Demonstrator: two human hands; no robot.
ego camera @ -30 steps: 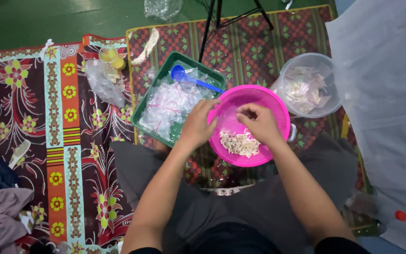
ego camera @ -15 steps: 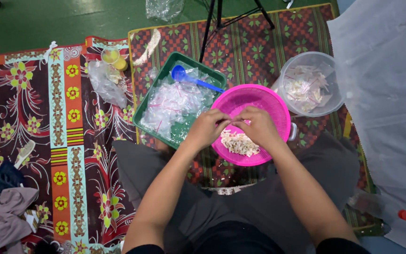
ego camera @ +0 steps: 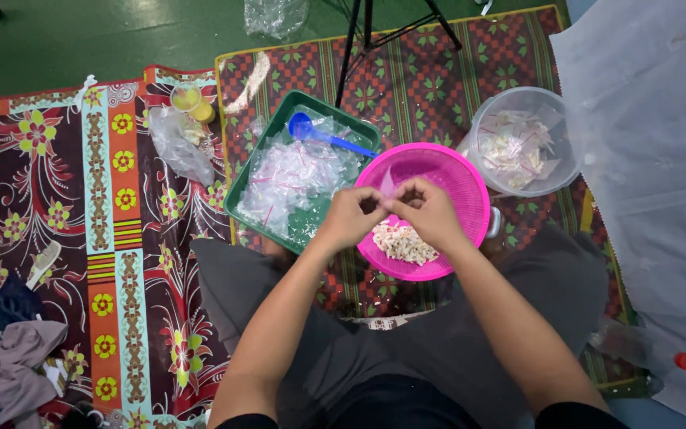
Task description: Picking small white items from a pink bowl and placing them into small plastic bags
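Both hands over pink basin (round)

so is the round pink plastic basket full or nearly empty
Nearly empty: the round pink plastic basket holds only a small pale heap at its bottom; bare pink shows around it.

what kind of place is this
Likely a home floor used for hand packing: patterned mats on green floor, a green tray of small plastic bags, and both hands over a pink basin.
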